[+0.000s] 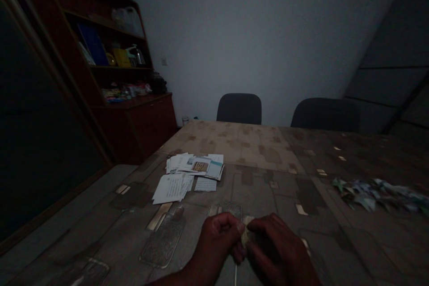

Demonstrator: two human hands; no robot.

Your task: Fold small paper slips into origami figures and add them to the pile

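Low in the view, my left hand and my right hand meet over the patterned table. Both have their fingers curled and pinch a small pale piece of paper between them. Only a sliver of the paper shows between the fingertips; its shape is hidden. A thin pale stick runs down from under the hands to the picture's lower edge.
Loose printed sheets and cards lie scattered left of centre. A heap of small folded paper pieces lies at the right. Two dark chairs stand at the far edge. A wooden shelf unit fills the left wall.
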